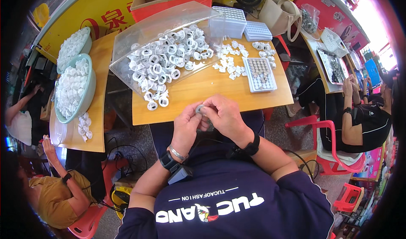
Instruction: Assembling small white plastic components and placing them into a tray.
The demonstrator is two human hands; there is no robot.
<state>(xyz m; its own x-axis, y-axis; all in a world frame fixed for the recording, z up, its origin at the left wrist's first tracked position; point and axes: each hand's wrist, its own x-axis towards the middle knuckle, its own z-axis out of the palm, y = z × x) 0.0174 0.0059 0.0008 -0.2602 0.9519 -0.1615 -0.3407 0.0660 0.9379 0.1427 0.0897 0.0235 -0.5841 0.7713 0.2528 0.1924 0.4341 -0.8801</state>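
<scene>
Head view: left hand (187, 124) and right hand (223, 115) were both pinched on a small grey round piece (198, 108), over the worktop's (253, 100) front edge. Clear bin (169, 18) with white ring-topped parts (165, 55) sat toward the left edge; white tray (264, 89) of round discs (259, 72) stood near the right edge, loose small white pieces (233, 64) between.

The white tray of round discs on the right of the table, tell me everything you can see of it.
The tray is white, rectangular, apparently plastic, and lies flat on the wooden table. Round silvery-grey discs sit inside it in rows. Small white pieces lie beside its left edge; whether any touch it is unclear. The right hand is clear of it.
</scene>
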